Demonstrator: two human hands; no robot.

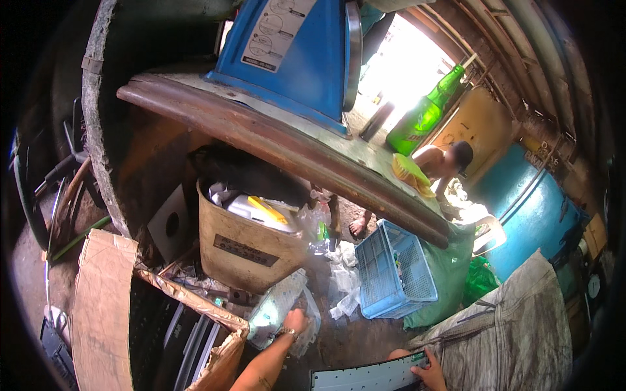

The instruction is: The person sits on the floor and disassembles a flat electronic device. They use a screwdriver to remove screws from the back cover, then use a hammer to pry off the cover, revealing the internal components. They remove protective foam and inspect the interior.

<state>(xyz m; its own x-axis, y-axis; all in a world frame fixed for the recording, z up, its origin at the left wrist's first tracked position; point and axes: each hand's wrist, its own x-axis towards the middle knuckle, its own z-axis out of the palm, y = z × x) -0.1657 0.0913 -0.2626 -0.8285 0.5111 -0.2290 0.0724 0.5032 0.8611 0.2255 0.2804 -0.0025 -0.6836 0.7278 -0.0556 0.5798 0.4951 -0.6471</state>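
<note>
My left hand (297,321), a watch on its wrist, is closed over a clear plastic bag (272,306) low beside the tan bin. The fingertips are hidden by the back of the hand. My right hand (430,373) grips the end of a long light-grey panel (365,376) dotted with small holes. A small green piece shows at that end of the panel, next to my thumb. The rest of the panel runs left and out of the picture at the lower edge.
A wooden table (280,140) bears a blue scale (287,65) and a green bottle (427,111). Below stand a tan bin (248,251), a blue crate (381,274) and a cardboard box (104,306). A grey woven sack (508,326) lies right. Another person (443,163) crouches beyond the table.
</note>
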